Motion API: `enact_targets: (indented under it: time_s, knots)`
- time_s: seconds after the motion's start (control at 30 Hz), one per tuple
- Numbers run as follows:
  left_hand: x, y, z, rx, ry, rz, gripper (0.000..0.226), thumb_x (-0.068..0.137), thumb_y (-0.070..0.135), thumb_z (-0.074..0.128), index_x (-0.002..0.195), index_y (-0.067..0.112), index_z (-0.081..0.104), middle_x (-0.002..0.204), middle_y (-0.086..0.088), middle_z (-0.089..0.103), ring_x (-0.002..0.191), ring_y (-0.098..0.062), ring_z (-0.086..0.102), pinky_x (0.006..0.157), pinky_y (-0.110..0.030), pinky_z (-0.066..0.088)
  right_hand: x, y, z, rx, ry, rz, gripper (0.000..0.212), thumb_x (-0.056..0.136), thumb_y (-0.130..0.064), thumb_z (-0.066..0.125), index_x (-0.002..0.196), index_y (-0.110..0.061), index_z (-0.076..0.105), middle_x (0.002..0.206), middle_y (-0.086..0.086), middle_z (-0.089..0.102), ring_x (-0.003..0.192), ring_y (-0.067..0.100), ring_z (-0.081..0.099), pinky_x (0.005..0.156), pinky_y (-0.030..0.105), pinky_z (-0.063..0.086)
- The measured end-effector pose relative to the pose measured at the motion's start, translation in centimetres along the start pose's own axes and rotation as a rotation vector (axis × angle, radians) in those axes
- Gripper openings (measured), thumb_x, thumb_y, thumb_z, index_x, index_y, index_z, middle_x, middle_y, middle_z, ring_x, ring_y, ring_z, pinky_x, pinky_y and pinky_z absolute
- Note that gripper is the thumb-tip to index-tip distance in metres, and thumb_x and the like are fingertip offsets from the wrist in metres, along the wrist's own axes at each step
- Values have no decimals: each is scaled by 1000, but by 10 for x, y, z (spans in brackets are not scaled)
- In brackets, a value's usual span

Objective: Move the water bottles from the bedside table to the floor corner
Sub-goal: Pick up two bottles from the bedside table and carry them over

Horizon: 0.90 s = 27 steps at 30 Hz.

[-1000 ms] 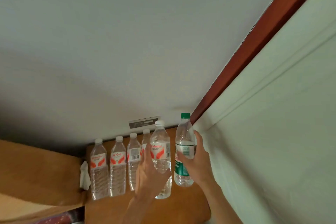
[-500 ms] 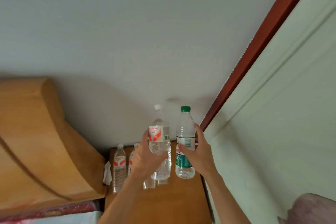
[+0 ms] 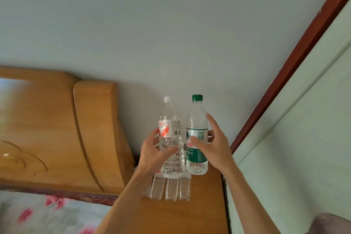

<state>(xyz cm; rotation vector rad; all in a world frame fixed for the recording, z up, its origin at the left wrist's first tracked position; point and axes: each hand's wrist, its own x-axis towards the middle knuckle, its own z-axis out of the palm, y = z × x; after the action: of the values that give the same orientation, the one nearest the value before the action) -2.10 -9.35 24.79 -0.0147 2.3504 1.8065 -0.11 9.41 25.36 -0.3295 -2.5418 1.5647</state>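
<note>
Left grip (image 3: 153, 156): we see the fingers curled round the white-capped bottle (image 3: 171, 133), thumb across the ribbed lower body, fingertips at the red-and-white label. The bottle is held off the table (image 3: 190, 214), near upright with a slight lean.

Right grip (image 3: 214, 146): wrapped on the green-capped bottle (image 3: 197, 119), thumb on the front of the green label, fingers round the far side. This bottle is upright and also held above the table. The two held bottles are side by side; we cannot tell if they touch.

Hidden: the standing bottles (image 3: 171, 188) on the table show only their lower clear bodies. Their tops and caps are covered by the left grip and the white-capped bottle. We count at least three; the leftmost is partly behind the left forearm. The table's right and near edges are cut off by the arms and the frame.

Around: a bed (image 3: 38, 214) with a floral cover at lower left and a wooden headboard (image 3: 57, 129), blurred at far left. A pale wall (image 3: 171, 24) is behind everything. A red-brown trim (image 3: 284, 74) runs diagonally at right, with a pale green panel (image 3: 303, 138) beyond it. A mauve thing (image 3: 330, 224) at the bottom right corner is cut off, so we cannot make it out.
</note>
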Motion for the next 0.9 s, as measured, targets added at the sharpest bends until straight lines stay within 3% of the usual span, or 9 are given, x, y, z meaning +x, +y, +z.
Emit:
enact_targets:
  time_s: [0.1, 0.17, 0.23, 0.3, 0.5, 0.63, 0.7, 0.83, 0.9]
  knots:
    - [-12, 0, -24, -32, 65, 0, 77, 56, 50, 84, 124, 36, 53, 114, 10, 68, 109, -18, 65, 94, -53, 52, 1, -18, 11, 50, -63, -65, 88, 81, -33, 77, 152, -37, 24, 122, -14, 54, 89, -3, 59, 71, 13, 49]
    - [-24, -1, -43, -51, 111, -1, 67, 64, 33, 86, 123, 27, 54, 106, 6, 71, 98, -12, 69, 86, -42, 57, 0, -32, 22, 93, -120, -107, 87, 82, -32, 76, 151, -38, 25, 120, -14, 54, 93, -1, 60, 71, 14, 51]
    - [-36, -2, -62, -79, 166, 2, 60, 71, 12, 83, 123, 19, 54, 99, 4, 72, 87, -6, 70, 70, -21, 58, -2, -45, 35, 132, -182, -140, 86, 81, -33, 76, 151, -41, 25, 125, -10, 56, 102, 6, 61, 82, 26, 57]
    - [-49, -4, -84, -105, 227, 7, 55, 73, 4, 81, 118, 21, 55, 96, 4, 71, 83, -3, 70, 62, -14, 53, -6, -59, 50, 173, -257, -165, 86, 80, -35, 77, 149, -46, 26, 129, -7, 58, 109, 12, 62, 89, 39, 57]
    - [-99, -15, -153, -172, 465, -13, 58, 68, 11, 85, 114, 31, 56, 102, 9, 71, 89, -4, 70, 66, -22, 56, -30, -116, 105, 278, -539, -280, 76, 74, -40, 78, 134, -59, 36, 120, -4, 67, 105, 15, 67, 86, 41, 58]
    - [-146, -19, -199, -191, 630, -11, 72, 58, 31, 90, 123, 25, 57, 109, 1, 72, 98, -20, 70, 82, -52, 58, -56, -149, 149, 337, -709, -333, 81, 73, -38, 80, 141, -50, 38, 121, 0, 68, 107, 20, 68, 88, 50, 57]
    - [-172, -25, -222, -187, 711, -7, 68, 64, 24, 89, 123, 23, 57, 106, -1, 73, 94, -21, 72, 80, -53, 58, -75, -166, 171, 349, -786, -360, 79, 73, -37, 80, 139, -52, 40, 120, -1, 69, 106, 19, 68, 87, 49, 57]
    - [-225, -35, -258, -129, 826, 10, 58, 71, 21, 84, 113, 42, 52, 105, 6, 72, 89, -12, 72, 80, -44, 59, -121, -193, 210, 339, -903, -410, 81, 77, -35, 78, 145, -43, 35, 119, -2, 69, 105, 16, 69, 88, 49, 57]
    - [-257, -42, -275, -119, 890, 11, 63, 71, 21, 85, 121, 38, 50, 109, 3, 72, 90, -12, 72, 81, -43, 59, -150, -206, 228, 338, -964, -437, 83, 75, -38, 79, 146, -41, 34, 118, -3, 70, 105, 18, 69, 88, 49, 57]
